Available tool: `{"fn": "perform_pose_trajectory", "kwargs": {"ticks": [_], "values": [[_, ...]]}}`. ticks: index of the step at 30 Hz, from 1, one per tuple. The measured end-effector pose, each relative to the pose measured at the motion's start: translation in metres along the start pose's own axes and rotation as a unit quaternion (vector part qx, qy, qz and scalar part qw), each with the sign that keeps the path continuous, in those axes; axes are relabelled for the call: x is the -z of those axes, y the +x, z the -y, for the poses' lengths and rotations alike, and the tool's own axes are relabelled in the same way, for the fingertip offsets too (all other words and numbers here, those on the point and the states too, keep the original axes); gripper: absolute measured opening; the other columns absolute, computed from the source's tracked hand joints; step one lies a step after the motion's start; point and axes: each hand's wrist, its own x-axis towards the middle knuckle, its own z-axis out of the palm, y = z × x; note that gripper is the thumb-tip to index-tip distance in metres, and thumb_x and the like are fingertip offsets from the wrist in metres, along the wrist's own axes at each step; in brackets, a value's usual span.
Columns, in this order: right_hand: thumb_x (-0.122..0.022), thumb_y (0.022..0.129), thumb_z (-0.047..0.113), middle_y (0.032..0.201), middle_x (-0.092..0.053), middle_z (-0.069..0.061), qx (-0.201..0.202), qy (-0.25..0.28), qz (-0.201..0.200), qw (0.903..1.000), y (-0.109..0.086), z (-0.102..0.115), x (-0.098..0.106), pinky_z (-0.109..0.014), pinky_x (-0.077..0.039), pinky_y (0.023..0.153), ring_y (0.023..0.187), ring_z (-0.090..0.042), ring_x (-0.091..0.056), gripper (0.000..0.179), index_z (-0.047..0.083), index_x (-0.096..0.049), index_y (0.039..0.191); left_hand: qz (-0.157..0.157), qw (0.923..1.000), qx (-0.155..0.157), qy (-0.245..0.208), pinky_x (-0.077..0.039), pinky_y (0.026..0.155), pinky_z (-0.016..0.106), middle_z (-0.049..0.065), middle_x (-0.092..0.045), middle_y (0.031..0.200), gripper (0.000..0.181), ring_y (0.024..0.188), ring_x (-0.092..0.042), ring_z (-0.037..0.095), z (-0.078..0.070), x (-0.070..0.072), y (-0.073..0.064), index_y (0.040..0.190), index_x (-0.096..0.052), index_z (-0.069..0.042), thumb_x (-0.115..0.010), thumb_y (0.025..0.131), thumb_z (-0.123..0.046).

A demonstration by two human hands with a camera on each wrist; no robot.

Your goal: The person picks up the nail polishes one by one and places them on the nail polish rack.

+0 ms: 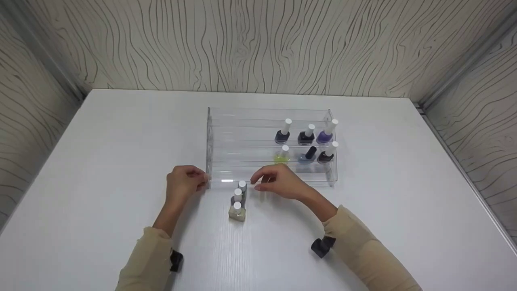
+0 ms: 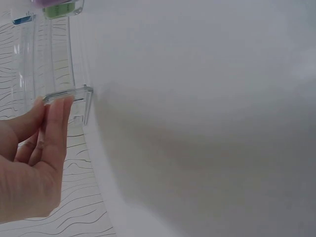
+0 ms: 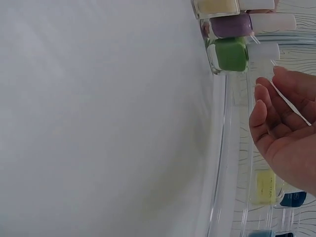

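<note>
A clear tiered rack [image 1: 209, 141] stands on the white table. My left hand [image 1: 183, 184] pinches the front of its left side panel [image 2: 74, 92] between thumb and fingertips. Three white-capped nail polish bottles stand in a line before the rack: cream [image 1: 236, 214] closest to me, purple [image 3: 232, 25] in the middle, green [image 3: 232, 54] at the rack's front edge. To the right of the green bottle hovers my right hand [image 1: 282, 182], its fingers loosely bent and nothing between them. The fingertips are close to the green bottle's cap [image 3: 264, 51].
Nail polish bottles fill the right end of two rack tiers: a yellow one [image 1: 281, 158], a blue-grey one with a black cap [image 1: 306, 157], a purple one [image 1: 324, 137] and several dark ones [image 1: 306, 138]. A wood-patterned wall [image 1: 250, 48] rises behind the table.
</note>
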Motion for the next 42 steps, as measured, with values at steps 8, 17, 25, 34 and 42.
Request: {"fn": "perform_pose_trajectory", "kwargs": {"ticks": [8, 17, 25, 34, 42], "values": [[-0.067, 0.079, 0.002, 0.090, -0.066, -0.012, 0.009, -0.015, 0.007, 0.9998, 0.010, 0.003, -0.005, -0.019, -0.042, 0.057, 0.067, -0.011, -0.052, 0.017, 0.001, -0.068, 0.096, -0.001, 1.0000, 0.005, 0.000, -0.053, 0.054, 0.022, 0.010, -0.065, 0.069, 0.003, 0.060, -0.064, 0.016, 0.000, 0.000, 0.001, 0.079, -0.067, 0.005, -0.066, 0.079, 0.002], [-0.066, 0.078, -0.004, 0.094, -0.065, -0.018, 0.000, -0.008, 0.021, 0.9997, 0.015, 0.009, -0.011, -0.019, -0.045, 0.060, 0.069, -0.013, -0.052, 0.024, -0.003, -0.066, 0.101, 0.005, 0.9999, 0.011, 0.004, -0.053, 0.055, 0.022, 0.010, -0.064, 0.070, 0.004, 0.060, -0.063, 0.014, -0.001, 0.000, 0.001, 0.080, -0.067, 0.004, -0.066, 0.080, 0.001], [-0.063, 0.077, -0.010, 0.092, -0.062, -0.026, 0.008, -0.006, 0.032, 0.9994, 0.009, 0.036, -0.009, -0.018, -0.045, 0.060, 0.068, -0.018, -0.053, 0.023, -0.011, -0.063, 0.100, 0.005, 1.0000, 0.005, 0.005, -0.052, 0.054, 0.022, 0.011, -0.065, 0.070, 0.005, 0.059, -0.063, 0.016, 0.000, 0.001, 0.001, 0.079, -0.067, 0.004, -0.067, 0.080, 0.000], [-0.070, 0.074, -0.004, 0.089, -0.064, -0.017, 0.016, 0.001, 0.021, 0.9996, 0.014, 0.006, -0.014, -0.020, -0.045, 0.061, 0.071, -0.017, -0.054, 0.022, -0.006, -0.066, 0.096, -0.001, 0.9998, -0.007, 0.018, -0.051, 0.051, 0.021, 0.009, -0.065, 0.067, 0.006, 0.057, -0.063, 0.016, -0.001, 0.001, 0.000, 0.077, -0.067, 0.004, -0.069, 0.078, -0.002], [-0.072, 0.074, 0.002, 0.079, -0.063, -0.012, 0.019, -0.018, 0.015, 0.9995, 0.011, 0.003, -0.013, -0.018, -0.042, 0.058, 0.067, -0.011, -0.051, 0.019, -0.001, -0.068, 0.092, -0.001, 0.9998, -0.004, 0.018, -0.050, 0.051, 0.021, 0.008, -0.065, 0.066, 0.006, 0.057, -0.062, 0.016, -0.001, 0.001, -0.001, 0.077, -0.067, 0.004, -0.069, 0.078, -0.003]]}}
